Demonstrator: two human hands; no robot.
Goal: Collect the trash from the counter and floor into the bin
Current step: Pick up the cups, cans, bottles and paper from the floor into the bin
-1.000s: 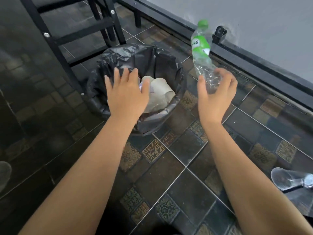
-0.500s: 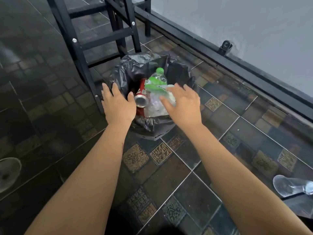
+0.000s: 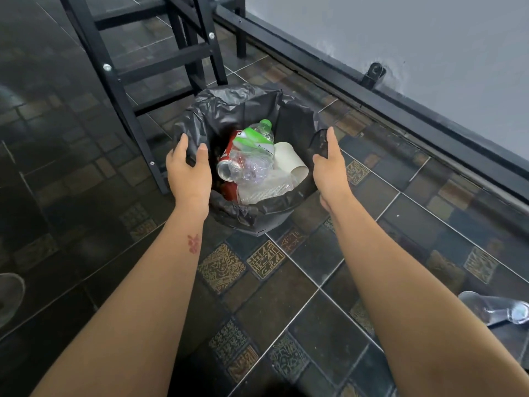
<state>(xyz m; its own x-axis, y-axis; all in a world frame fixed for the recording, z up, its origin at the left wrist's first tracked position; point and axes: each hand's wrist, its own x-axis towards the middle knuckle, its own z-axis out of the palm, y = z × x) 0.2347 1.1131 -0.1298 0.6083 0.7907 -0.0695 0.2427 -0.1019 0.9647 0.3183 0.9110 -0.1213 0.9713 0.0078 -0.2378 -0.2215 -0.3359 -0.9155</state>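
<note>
From the head camera, a small round bin lined with a crinkled black plastic bag (image 3: 229,116) stands on the dark tiled floor (image 3: 286,296), just beside the black metal frame (image 3: 126,90) of a piece of furniture and near the grey wall (image 3: 400,38) with its black baseboard rail.

The left hand (image 3: 187,170) is at the bin's left rim, fingers and thumb curled over the edge of the black liner and gripping it. The right hand (image 3: 329,164) is at the right rim, likewise pinching a fold of the liner between thumb and fingers; how firmly it grips, I cannot tell.

Inside the bin lies the collected trash. A crumpled clear plastic bottle with a green cap and green label (image 3: 254,150) rests on top, its cap pointing toward the far side of the bin. Touching it on the left is a red drink can (image 3: 227,161), tilted with its silver top facing the camera. To the right of the bottle lie white paper cups (image 3: 289,160) on their sides, and below the bottle a clear ribbed plastic cup (image 3: 263,190) lies against the near wall of the liner.

On the floor at the right edge, well apart from the bin, a clear plastic cup (image 3: 492,309) lies on its side. At the left edge a grey rounded object (image 3: 10,296) is partly in view; I cannot tell what it is.
</note>
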